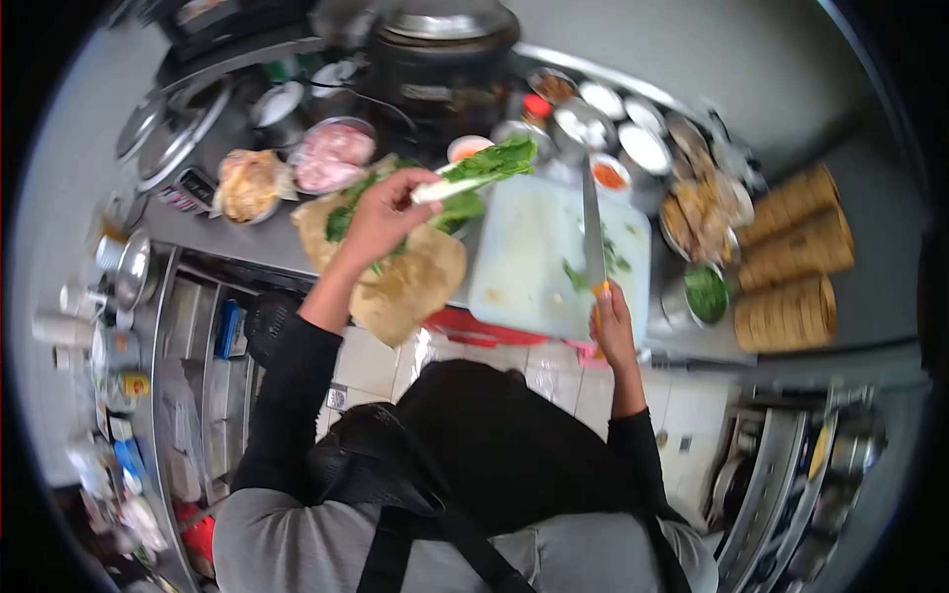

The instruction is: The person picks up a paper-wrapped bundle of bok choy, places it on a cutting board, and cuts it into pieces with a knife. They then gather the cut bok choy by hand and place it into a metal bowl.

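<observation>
My left hand (388,219) is closed on the white stem end of a leafy green, which looks like bok choy (484,170); its leaves point right, over the far left corner of the cutting board (514,267). In my right hand (613,321) is a long knife (593,227) with an orange handle, its blade pointing away from me above the right part of the board. Chopped green bits (615,259) lie on the board near the blade. Beneath my left forearm, brown paper (410,287) holds more leafy greens (460,210).
Bowls of raw meat (336,155) and yellowish food (247,185) stand left, before a large dark cooker (445,74). Right of the board are a bowl of orange bits (610,176), a container of chopped greens (706,294) and bamboo steamers (786,314). Shelves (193,316) flank the tiled floor.
</observation>
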A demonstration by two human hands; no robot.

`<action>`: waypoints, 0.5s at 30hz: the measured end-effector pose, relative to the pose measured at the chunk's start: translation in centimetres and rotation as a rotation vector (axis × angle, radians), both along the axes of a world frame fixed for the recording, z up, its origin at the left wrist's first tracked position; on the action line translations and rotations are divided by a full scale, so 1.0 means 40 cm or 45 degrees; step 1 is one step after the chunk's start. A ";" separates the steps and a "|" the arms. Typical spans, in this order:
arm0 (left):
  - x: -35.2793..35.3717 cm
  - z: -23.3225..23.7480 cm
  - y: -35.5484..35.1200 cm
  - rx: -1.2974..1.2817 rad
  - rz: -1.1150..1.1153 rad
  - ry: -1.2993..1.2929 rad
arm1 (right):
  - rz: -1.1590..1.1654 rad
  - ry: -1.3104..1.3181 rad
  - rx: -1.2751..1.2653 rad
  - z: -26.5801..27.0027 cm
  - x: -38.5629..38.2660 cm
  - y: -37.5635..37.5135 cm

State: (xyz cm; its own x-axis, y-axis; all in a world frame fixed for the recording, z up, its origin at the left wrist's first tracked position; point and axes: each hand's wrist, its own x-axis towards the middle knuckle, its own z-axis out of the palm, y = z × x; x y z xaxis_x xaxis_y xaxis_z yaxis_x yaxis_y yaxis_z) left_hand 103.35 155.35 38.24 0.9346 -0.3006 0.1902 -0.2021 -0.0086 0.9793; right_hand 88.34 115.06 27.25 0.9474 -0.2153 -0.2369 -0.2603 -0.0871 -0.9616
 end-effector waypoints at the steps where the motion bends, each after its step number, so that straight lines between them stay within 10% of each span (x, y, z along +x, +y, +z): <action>1: -0.041 -0.063 -0.077 0.150 -0.004 -0.084 | -0.060 -0.071 0.115 -0.002 -0.035 0.007; 5: -0.156 -0.346 -0.224 0.641 -0.182 -0.407 | -0.058 -0.039 0.138 0.033 -0.132 0.020; 15: -0.201 -0.391 -0.234 0.755 -0.081 -0.457 | 0.061 -0.255 -0.658 -0.019 -0.102 0.138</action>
